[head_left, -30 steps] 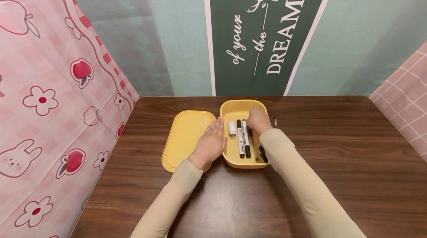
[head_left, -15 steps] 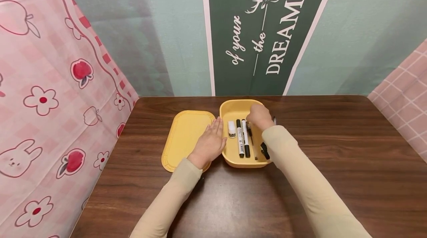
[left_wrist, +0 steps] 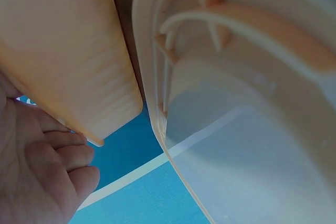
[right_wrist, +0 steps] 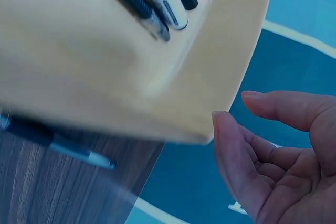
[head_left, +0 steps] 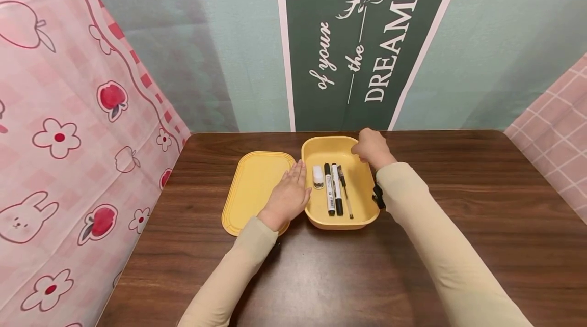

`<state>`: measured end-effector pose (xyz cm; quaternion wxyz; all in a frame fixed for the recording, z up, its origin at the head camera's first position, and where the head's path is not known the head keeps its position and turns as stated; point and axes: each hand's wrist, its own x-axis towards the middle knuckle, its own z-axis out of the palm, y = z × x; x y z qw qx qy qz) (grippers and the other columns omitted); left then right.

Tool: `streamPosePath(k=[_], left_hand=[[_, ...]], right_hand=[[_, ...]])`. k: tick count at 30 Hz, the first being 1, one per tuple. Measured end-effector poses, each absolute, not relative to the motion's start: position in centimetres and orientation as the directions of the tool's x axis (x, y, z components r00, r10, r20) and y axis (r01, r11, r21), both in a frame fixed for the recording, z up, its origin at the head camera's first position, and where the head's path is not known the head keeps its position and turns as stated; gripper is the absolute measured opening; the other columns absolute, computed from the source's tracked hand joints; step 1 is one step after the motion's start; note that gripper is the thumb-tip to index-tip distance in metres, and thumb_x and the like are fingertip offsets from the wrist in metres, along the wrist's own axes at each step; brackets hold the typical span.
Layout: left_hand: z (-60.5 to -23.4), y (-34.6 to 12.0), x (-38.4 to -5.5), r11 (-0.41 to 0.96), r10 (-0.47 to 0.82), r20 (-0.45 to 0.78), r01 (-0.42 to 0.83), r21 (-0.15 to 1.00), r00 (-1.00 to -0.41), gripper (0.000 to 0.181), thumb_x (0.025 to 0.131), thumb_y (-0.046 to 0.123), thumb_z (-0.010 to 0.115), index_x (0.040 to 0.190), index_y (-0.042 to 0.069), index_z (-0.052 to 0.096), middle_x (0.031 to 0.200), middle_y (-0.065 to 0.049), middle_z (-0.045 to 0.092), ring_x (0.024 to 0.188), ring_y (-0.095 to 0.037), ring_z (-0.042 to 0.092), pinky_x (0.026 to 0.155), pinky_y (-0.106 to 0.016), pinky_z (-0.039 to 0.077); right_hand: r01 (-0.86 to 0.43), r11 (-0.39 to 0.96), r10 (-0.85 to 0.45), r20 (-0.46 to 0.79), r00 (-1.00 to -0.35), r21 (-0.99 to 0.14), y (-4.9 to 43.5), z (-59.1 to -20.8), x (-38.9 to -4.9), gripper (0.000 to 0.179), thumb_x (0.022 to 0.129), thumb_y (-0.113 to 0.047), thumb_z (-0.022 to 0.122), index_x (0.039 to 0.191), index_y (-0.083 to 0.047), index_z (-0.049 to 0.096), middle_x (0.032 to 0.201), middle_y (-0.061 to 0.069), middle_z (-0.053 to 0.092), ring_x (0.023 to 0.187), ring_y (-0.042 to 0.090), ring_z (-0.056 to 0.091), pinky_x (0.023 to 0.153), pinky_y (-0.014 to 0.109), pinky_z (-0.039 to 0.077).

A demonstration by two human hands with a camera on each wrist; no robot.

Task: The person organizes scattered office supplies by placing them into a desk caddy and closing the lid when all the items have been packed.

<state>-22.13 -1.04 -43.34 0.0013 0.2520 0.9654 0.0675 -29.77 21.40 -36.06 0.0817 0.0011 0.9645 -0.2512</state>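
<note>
Reading the head view from left to right, with the box as our clock centre, we first note a pink patterned cloth (head_left: pixel 69 128) at 9 to 10 o'clock. At 9 o'clock, just beside the box, we find the yellow lid (head_left: pixel 252 189) flat on the wooden table (head_left: pixel 458 205). Our left hand (head_left: pixel 287 197) lies over the lid's right edge, fingers together and mostly straight, tips at the box's left wall; we cannot tell how firmly they press.

Inside the yellow box (head_left: pixel 341 226) we log, in order: a small white item (head_left: pixel 318 176), a black-ended white marker (head_left: pixel 329 194), a second white marker (head_left: pixel 337 184) with its black cap towards 6 o'clock, and a slim pen (head_left: pixel 345 189) with a dark grip.

Our right hand (head_left: pixel 372 146) is at the box's 1 o'clock corner. The right wrist view shows a narrow gap between thumb and forefinger, other fingers loosely curled; we cannot tell whether a fingertip meets the rim. In that view we also see another pen (right_wrist: pixel 63 148) on the tabletop, outside the box's right wall.
</note>
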Motion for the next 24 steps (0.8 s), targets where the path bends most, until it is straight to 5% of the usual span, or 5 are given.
streamPosePath(k=[18,24], left_hand=[[-43.5,-1.1,-22.1,0.861,0.492,0.03,0.491,0.133,-0.87,0.062,0.101,0.027,0.037,0.147,-0.009,0.015,0.154,-0.022,0.014,0.141,-0.031,0.017,0.114,-0.04,0.016],[-43.4,-1.1,-22.1,0.86,0.495,0.029,0.494,0.125,-0.869,0.062,0.102,0.028,0.035,0.147,-0.009,0.015,0.154,-0.021,0.014,0.142,-0.031,0.017,0.114,-0.04,0.016]], right_hand=[[0.083,0.883,0.02,-0.139,-0.99,-0.463,25.4,-36.8,-29.3,0.029,0.079,-0.003,0.051,0.052,-0.009,0.044,0.054,0.012,0.057,0.048,0.019,0.056,0.044,0.027,0.039],[0.085,0.891,0.017,-0.154,-0.988,-0.447,26.3,-37.5,-29.0,0.026,0.077,-0.003,0.048,0.051,-0.006,0.05,0.048,0.007,0.052,0.045,0.019,0.049,0.045,0.028,0.036]])
